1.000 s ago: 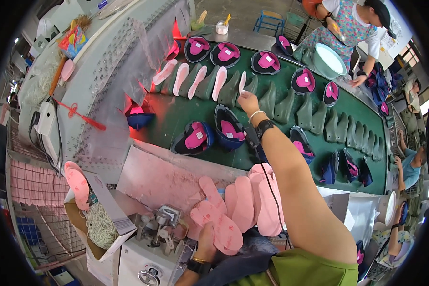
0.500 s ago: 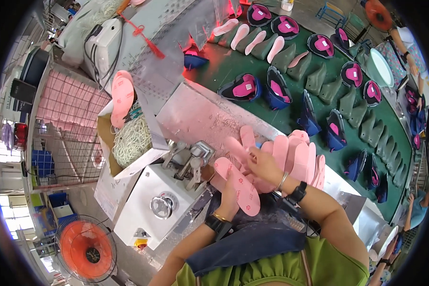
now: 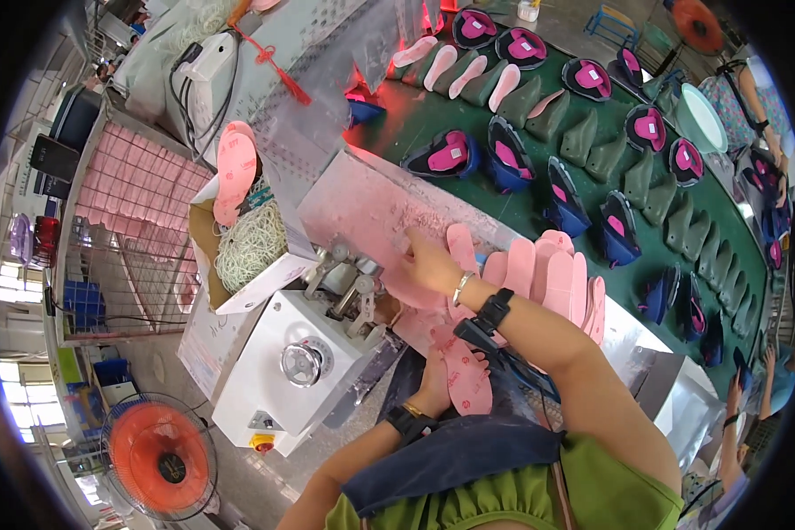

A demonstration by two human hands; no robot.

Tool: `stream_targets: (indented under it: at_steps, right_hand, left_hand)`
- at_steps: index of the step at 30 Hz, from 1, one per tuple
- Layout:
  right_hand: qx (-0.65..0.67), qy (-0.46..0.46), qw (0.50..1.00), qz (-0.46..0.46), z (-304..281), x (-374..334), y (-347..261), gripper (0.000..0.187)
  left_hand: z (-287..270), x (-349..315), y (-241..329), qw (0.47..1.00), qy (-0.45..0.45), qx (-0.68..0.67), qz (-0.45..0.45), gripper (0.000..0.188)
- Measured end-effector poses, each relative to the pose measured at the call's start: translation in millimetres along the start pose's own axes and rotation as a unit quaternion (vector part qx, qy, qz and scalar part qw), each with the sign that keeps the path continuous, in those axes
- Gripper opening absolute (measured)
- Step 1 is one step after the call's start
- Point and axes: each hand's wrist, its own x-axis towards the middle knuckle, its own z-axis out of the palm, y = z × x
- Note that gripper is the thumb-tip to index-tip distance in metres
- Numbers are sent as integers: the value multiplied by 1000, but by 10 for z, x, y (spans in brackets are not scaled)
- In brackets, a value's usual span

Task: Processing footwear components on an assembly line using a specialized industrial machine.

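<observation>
left hand [image 3: 435, 389]: fingers pinching thin pink foot-shaped insole [image 3: 465, 380] | right hand [image 3: 431, 268]: over second pink insole [image 3: 408, 288], near boxy white machine [image 3: 283, 393]; finger closure: cannot tell

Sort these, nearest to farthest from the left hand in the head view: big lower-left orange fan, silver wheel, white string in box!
1. Silver wheel: left of the left hand, on the white machine.
2. White string: in the box, farther up-left.
3. Orange fan: farthest, lower left.
</observation>
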Motion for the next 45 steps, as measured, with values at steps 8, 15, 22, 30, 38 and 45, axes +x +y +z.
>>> stream_targets:
  at_steps: [8, 15, 22, 30, 38, 45]
  right_hand:
    - [-256, 142, 929, -225, -636, -114, 35, 29]
    - [11, -13, 992, 121, -81, -316, -178, 25]
    - [51, 47, 992, 103, 453, 507, 138, 29]
    - [284, 331, 877, 201, -2012, 931, 1497, 30]
    - [-11, 503, 848, 167, -3202, 1329, 2712, 31]
    - [79, 417, 898, 115, -2833, 2273, 2803, 34]
  left_hand:
    - [131, -121, 87, 997, 55, 24, 48, 57]
    - [-61, 75, 76, 995, -29, 84, 40, 52]
    - [-17, 333, 108, 992, 74, 81, 55, 49]
    - [1013, 489, 541, 981, 67, 180, 32, 52]
    - [1259, 781, 689, 981, 38, 190, 9, 59]
    - [1266, 902, 729, 980, 92, 177, -8, 61]
